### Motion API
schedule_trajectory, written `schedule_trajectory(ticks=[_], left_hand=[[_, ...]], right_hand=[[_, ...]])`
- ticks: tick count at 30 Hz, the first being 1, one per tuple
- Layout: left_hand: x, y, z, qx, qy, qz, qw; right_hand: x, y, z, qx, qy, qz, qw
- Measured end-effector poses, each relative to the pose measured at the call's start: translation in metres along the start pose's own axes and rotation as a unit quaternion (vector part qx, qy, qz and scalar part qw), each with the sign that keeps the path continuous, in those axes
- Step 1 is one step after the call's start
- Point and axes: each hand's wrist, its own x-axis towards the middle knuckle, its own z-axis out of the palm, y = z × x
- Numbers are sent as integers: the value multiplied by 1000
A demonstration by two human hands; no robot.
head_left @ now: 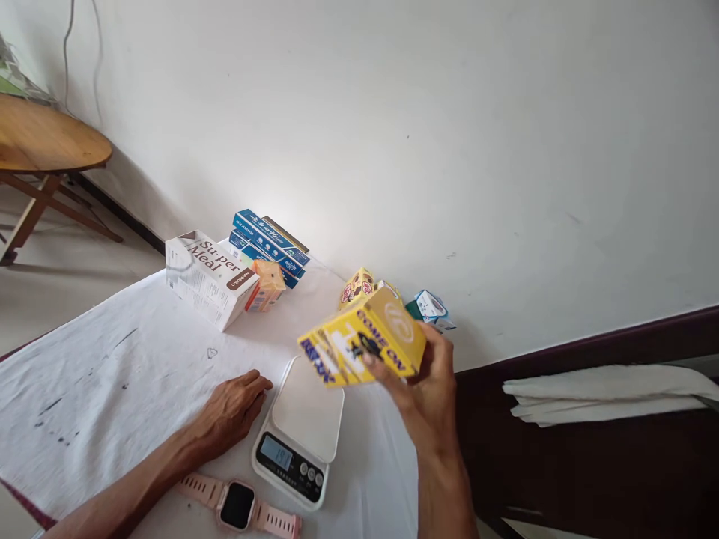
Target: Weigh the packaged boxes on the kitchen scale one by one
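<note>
My right hand [432,397] grips a yellow box [387,329] printed "COME ON". The box is tilted in the air over the far right part of a white digital kitchen scale [308,408]. Its lit display seems to read 191, and no item sits on the bare weighing plate. My left hand [236,408] lies on the white cloth just left of the scale, fingers resting flat and holding nothing. A pink smartwatch [237,504] with a dark screen lies below, near the scale's front corner.
A white "Su-per Meal" box [210,277], an orange box [267,284] and blue boxes [269,239] stand at the back left. Behind the held box are a smaller yellow pack [358,286] and a blue-white box [432,307]. A wall borders the cloth-covered table [140,359].
</note>
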Motion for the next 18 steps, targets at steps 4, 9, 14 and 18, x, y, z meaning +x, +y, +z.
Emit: schedule_trajectory(ticks=[4, 9, 14, 18], left_hand=[[0, 1, 0, 0, -4, -5, 1000], [1, 1, 2, -6, -7, -9, 1000], [1, 0, 7, 2, -18, -18, 1000], [1, -1, 9, 7, -22, -23, 999]], right_hand=[[83, 0, 39, -122, 93, -53, 987], [160, 25, 100, -265, 112, -14, 958], [181, 48, 134, -304, 122, 19, 945], [182, 60, 141, -338, 134, 29, 931]])
